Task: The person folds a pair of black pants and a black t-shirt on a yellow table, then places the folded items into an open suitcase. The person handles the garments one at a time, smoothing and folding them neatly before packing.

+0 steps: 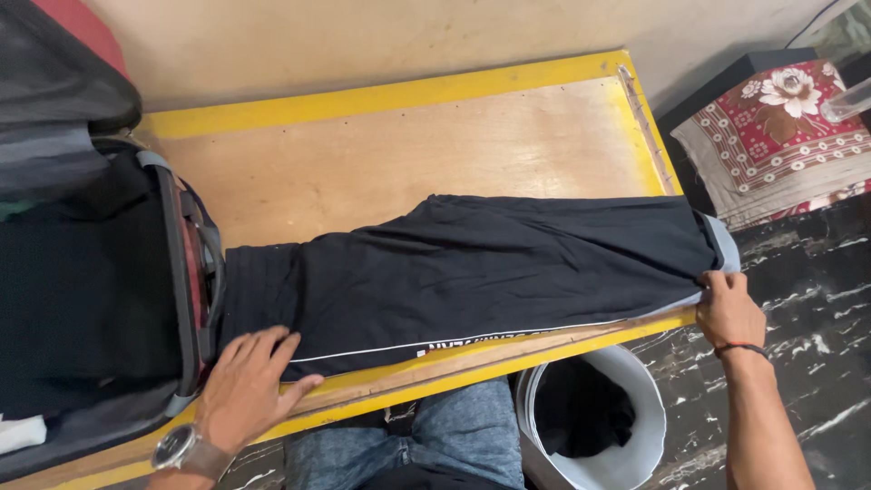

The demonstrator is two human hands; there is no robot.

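I see the open black fabric suitcase point(82, 272) cut off at left; the folded black trousers' point(472, 272) white lettering is too small.

A plywood table point(399, 154) with yellow-painted edges carries black trousers point(472, 272) laid flat along its near edge; an open suitcase point(91, 290) sits at its left end — lid raised.

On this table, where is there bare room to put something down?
Free: the wide plywood patch between the back yellow edge and the black trousers. Crowded: the front edge, where the left hand and right hand hold the trousers, and the left end, filled by the open suitcase.
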